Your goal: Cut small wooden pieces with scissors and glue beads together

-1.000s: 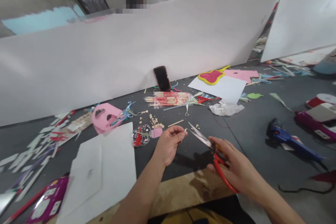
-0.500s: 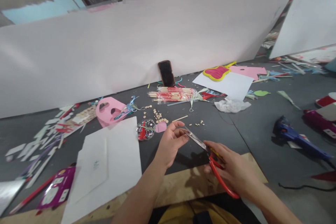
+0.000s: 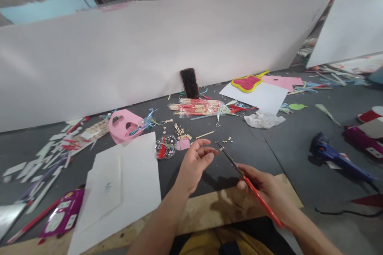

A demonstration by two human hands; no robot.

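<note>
My right hand (image 3: 265,187) is closed around a pair of scissors (image 3: 231,161) with red handles. The blades are seen nearly edge-on and point up and left toward my other hand. A small pale piece (image 3: 222,149) shows at the blades near the tip; whether it is on them or behind them is unclear. My left hand (image 3: 196,163) hovers just left of the blades, its fingers loosely curved and apart, with nothing visible in them. Beyond the tips lie several small pale bits (image 3: 229,140) and a thin wooden stick (image 3: 205,134) on the dark table.
A bead box (image 3: 166,147) and pink card (image 3: 183,144) sit left of my hands. Bundled sticks (image 3: 196,107) lie before a leaning phone (image 3: 190,83). White sheets (image 3: 140,167) cover the left; a blue glue gun (image 3: 338,157) lies right. A white partition (image 3: 149,48) stands behind.
The scissors have turned from flat to nearly edge-on, and their tip has moved slightly right, away from my left fingers. Those fingers have loosened and spread.
</note>
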